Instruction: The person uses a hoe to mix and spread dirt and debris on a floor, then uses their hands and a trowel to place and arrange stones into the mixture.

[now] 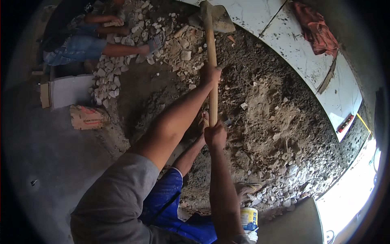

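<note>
Both my hands are wrapped round the pale wooden handle of a hoe point(213, 97). My left hand point(210, 76) grips the handle partway up, while my right hand point(216, 135) is closed at its near end. The hoe's broad metal blade point(221, 21) is at the far end, over the edge where the dark soil meets the white tiles point(260, 16). Beneath the handle lies loose soil point(264, 97) mixed with rubble. My feet, in sandals, stand on this ground.
At the far left another person point(77, 44) crouches, one hand near broken stones point(107, 77). A brown paper bag point(89, 118) and a white board point(73, 90) lie below. Red cloth point(317, 28) and a red level point(345, 123) rest on tiles. A bucket point(249, 219) stands near me.
</note>
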`<action>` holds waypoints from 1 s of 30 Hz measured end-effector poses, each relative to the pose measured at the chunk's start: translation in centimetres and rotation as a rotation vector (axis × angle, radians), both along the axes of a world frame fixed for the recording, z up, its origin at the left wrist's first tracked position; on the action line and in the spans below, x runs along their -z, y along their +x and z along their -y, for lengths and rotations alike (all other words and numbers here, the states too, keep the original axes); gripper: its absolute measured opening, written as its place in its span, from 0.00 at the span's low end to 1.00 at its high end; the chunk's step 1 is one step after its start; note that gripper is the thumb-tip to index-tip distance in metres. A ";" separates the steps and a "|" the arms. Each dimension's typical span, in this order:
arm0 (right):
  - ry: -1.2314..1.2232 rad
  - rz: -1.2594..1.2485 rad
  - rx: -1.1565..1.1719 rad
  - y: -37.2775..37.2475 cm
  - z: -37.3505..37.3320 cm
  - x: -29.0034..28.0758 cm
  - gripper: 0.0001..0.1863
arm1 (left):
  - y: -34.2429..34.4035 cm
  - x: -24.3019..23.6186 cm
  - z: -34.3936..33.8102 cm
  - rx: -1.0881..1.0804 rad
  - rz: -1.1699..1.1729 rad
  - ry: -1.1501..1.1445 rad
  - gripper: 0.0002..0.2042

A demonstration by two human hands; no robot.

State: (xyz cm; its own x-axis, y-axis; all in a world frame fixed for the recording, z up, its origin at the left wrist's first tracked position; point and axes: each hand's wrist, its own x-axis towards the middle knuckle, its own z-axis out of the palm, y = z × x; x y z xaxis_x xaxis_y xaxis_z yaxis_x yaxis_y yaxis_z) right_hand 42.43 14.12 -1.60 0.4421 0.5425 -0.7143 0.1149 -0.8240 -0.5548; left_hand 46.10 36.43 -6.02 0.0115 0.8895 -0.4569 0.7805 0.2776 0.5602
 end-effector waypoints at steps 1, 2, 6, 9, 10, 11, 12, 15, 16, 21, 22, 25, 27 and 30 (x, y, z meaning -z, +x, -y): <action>-0.029 -0.039 -0.003 -1.0 1.2 0.4 0.17 | -1.1 0.6 1.3 -0.029 0.061 -0.014 0.20; -0.063 -0.064 0.004 -1.2 2.6 0.3 0.17 | -1.2 0.7 3.1 -0.053 0.137 -0.034 0.21; -0.089 -0.129 0.003 -5.7 5.7 -2.9 0.17 | -7.1 2.2 6.1 -0.023 -0.010 0.007 0.24; -0.242 -0.115 0.032 -5.1 10.0 -4.7 0.17 | -6.9 1.3 12.1 -0.033 0.030 -0.096 0.25; -0.241 -0.099 0.044 -5.4 11.5 -5.2 0.17 | -6.9 0.8 13.8 -0.022 0.046 -0.096 0.25; -0.175 -0.093 0.061 -6.3 12.8 -5.1 0.16 | -7.7 0.7 14.7 0.008 0.028 -0.034 0.24; -0.114 -0.085 0.074 -6.7 14.2 -5.1 0.15 | -8.4 0.5 15.7 0.038 -0.027 -0.027 0.23; -0.248 -0.118 -0.029 -7.4 18.3 -7.0 0.17 | -10.2 -1.0 19.7 0.117 -0.160 -0.070 0.21; -0.297 -0.100 -0.062 -7.3 19.7 -7.3 0.18 | -10.1 -2.0 21.3 -0.011 0.044 -0.214 0.20; -0.172 0.070 -0.082 -3.5 16.7 -4.9 0.15 | -6.5 -3.1 16.7 -0.369 0.526 -0.287 0.17; -0.132 0.120 -0.082 -2.1 14.1 -3.5 0.14 | -4.9 -2.5 14.2 -0.342 0.519 -0.247 0.16; -0.135 0.136 -0.154 1.0 4.9 -1.8 0.14 | -1.8 -1.0 5.0 -0.289 0.514 -0.118 0.11; -0.122 0.141 -0.170 0.7 1.5 0.1 0.14 | -1.8 0.5 1.8 -0.243 0.486 -0.135 0.12; -0.145 0.120 -0.159 -1.7 1.6 0.9 0.13 | -3.0 2.2 1.2 -0.222 0.346 -0.205 0.12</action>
